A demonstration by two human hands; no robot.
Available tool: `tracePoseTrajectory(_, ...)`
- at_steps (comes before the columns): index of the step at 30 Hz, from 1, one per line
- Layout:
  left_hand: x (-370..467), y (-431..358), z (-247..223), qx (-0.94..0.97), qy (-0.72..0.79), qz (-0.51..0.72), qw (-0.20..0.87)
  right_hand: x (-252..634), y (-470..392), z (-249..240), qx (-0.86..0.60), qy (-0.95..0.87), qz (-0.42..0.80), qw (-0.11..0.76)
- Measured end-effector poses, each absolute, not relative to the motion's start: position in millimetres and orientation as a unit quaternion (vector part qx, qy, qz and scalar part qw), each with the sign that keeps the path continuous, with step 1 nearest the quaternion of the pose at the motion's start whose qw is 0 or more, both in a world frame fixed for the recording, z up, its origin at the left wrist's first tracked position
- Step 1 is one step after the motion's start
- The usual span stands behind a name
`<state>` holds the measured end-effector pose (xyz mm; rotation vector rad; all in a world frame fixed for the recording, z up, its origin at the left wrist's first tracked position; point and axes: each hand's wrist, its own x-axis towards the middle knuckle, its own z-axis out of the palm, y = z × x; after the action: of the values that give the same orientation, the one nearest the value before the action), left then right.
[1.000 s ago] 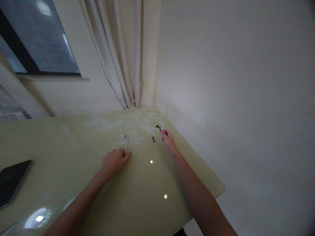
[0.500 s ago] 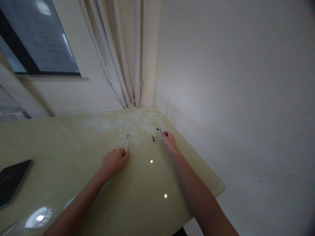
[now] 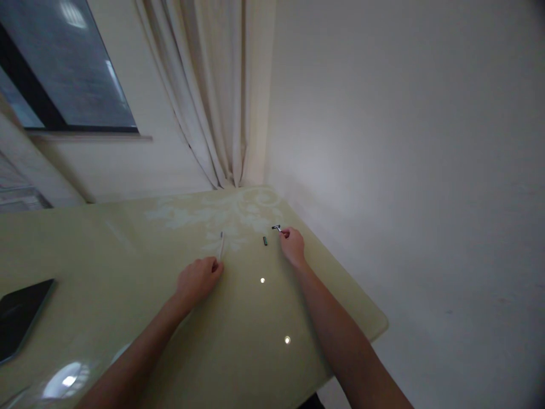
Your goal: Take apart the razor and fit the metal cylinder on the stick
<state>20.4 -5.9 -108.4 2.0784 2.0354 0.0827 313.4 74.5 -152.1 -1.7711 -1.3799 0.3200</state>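
My left hand rests low over the table, its fingers closed on a thin white stick with a dark tip, like a toothbrush, which points away from me. To the right, my right hand pinches a small razor by its handle; the dark, T-shaped head sticks out past the fingertips. Between the hands, nearer the right one, a small dark green-and-black piece lies on the table, touched by neither hand.
The pale green glossy table meets a wall along its right side. A dark flat tablet-like object lies at the far left. Behind the table hang beige curtains beside a window.
The razor in my right hand has turned, so its head now shows as a clear T shape. My left hand has hardly moved.
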Motion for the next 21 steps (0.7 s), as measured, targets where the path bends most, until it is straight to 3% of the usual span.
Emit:
tracePoseTrajectory(7,35,-15,-96,0.72,0.685,0.072,0.08,311,71,-147,-0.718,-0.558,0.112,0.401)
tracePoseTrajectory(11,49,-23,-80,0.726,0.677,0.115,0.052,299,63,-132,-0.685,-0.572,0.099,0.44)
tracePoseTrajectory(14,65,-25,-68,0.723,0.676,0.138,0.027,279,53,-119,-0.581,-0.596,0.203,0.516)
tracePoseTrajectory(17,86,-24,-61,0.742,0.655,0.146,-0.002,258,43,-109,-0.499,-0.609,0.326,0.524)
tracePoseTrajectory(21,111,-20,-63,0.793,0.595,0.129,-0.027,245,35,-103,-0.466,-0.597,0.38,0.53)
